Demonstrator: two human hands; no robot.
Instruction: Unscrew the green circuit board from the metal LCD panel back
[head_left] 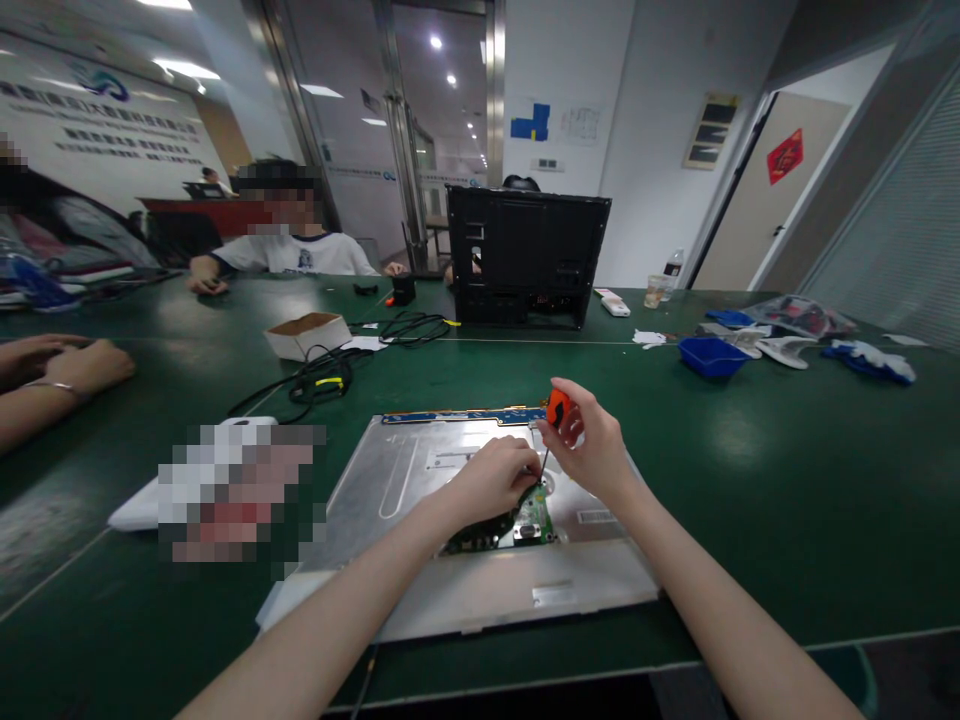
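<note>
An orange and black screwdriver (pixel 557 408) is gripped by its handle in my right hand (pixel 596 445). Its thin shaft points down to the upper edge of a green circuit board (pixel 534 520). My left hand (pixel 491 480) is closed beside the shaft's tip, fingertips bent together; whatever they pinch is hidden. Under both hands a silver metal display panel (pixel 420 470) lies flat, back side up. A narrow blue circuit strip (pixel 450 416) runs along its far edge. Part of the green board is covered by my left hand and its shadow.
Beyond the panel stands a black monitor housing (pixel 529 255). Black cables (pixel 322 375) and a cardboard box (pixel 307 335) lie left of centre. To the right are a blue tray (pixel 712 357) and gloves (pixel 870 360). Another person's hands (pixel 82 370) rest at left; a person (pixel 300 240) sits opposite.
</note>
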